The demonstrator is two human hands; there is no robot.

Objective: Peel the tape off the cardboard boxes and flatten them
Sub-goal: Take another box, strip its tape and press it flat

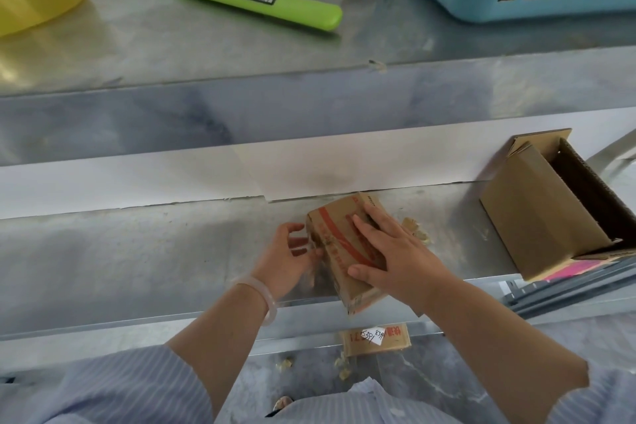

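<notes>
The box [339,244], printed in red, lies on the table [137,251] at its near edge, centre-right. Your right hand [395,258] rests flat on top of it, fingers straight, thumb spread toward the near end. Your left hand [287,256] is at the box's left end, fingers curled, tips touching the cardboard; whether they grip anything cannot be determined. A larger open box [543,217] stands well apart at right. A green case [254,2] and blue basket [481,7] sit on the far shelf [172,55].

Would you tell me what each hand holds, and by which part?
The right hand presses flat on top of the small box. The left hand touches its left end; whether it pinches anything cannot be told.
</notes>
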